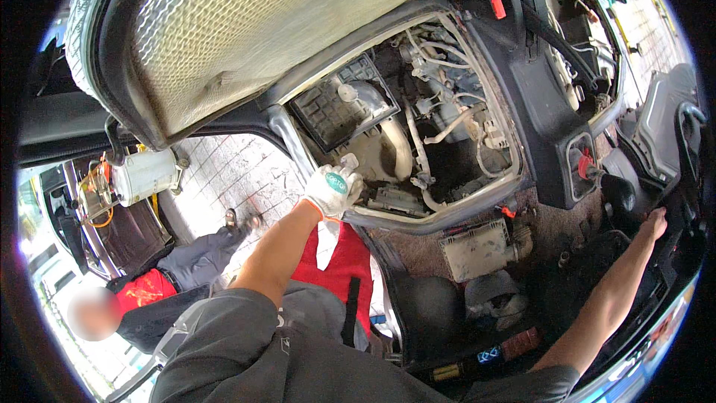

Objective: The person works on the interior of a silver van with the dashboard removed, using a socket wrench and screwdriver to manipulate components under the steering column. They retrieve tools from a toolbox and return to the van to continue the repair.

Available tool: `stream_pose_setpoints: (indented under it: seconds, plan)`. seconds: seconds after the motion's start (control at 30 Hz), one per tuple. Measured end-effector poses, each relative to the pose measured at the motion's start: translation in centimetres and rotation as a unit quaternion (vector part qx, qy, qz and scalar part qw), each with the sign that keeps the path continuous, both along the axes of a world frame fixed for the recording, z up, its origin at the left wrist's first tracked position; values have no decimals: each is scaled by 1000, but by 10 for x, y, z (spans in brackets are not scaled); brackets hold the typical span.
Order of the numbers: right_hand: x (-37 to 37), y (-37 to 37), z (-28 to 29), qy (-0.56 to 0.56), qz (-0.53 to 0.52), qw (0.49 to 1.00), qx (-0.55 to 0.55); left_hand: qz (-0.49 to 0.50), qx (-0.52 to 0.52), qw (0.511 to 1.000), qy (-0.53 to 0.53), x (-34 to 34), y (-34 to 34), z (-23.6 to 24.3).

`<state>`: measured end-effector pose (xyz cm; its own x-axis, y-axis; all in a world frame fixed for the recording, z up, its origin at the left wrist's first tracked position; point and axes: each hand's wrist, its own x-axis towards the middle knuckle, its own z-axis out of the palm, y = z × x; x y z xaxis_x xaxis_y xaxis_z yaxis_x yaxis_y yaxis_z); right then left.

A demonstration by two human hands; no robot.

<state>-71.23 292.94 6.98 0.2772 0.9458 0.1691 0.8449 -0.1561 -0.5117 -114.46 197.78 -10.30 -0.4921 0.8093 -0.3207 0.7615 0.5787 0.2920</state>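
Note:
My left hand (335, 188), in a white work glove with a green patch, is at the near left rim of the open engine bay (356, 218). Its fingers are curled closed, and I cannot make out what is in them. Just beyond it sits a black, open air filter housing (326, 121) with a ribbed floor. A pale hose (397, 151) runs beside that housing. My bare right hand (656, 224) is far to the right, its fingers bent against dark trim near the steering wheel (682, 130). What those fingers grip is hidden.
A raised seat base with quilted lining (246, 30) overhangs the bay. A dusty air filter cover (477, 251) lies on the cab floor, near a gear lever (617, 191). Outside at left are a person in a red shirt (149, 292) and a silver tank (145, 176).

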Motion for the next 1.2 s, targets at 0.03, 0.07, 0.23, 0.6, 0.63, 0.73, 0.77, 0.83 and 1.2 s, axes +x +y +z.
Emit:
stream_pose_setpoints:
  seconds: [0.03,0.07,0.23,0.6,0.63,0.73,0.77,0.83,1.2]
  plan:
    - [4,5,4,-54,-13,998,-6,-3,-4,1000,-3,-1,0,-1]
    - [5,16,17,-131,-41,990,17,-5,14,1000,-1,-4,-2,-9]
    - [-11,10,7,-117,-90,987,-70,-19,35,999,25,-3,-1,1]
    - [41,57,37,-137,23,990,-12,189,90,970,-121,-98,160,-98]
    - [57,43,27,-131,12,991,-7,251,34,951,-176,-109,199,-61]
    - [88,-5,13,-94,1,996,10,289,-17,920,-263,-131,246,-50]
    - [84,-15,16,-88,6,996,17,305,-22,916,-259,-133,247,-57]
    - [80,-31,15,-72,17,997,25,326,-39,922,-203,-143,249,-82]
    - [100,-81,38,-29,35,997,55,278,-17,949,-148,-170,274,-148]
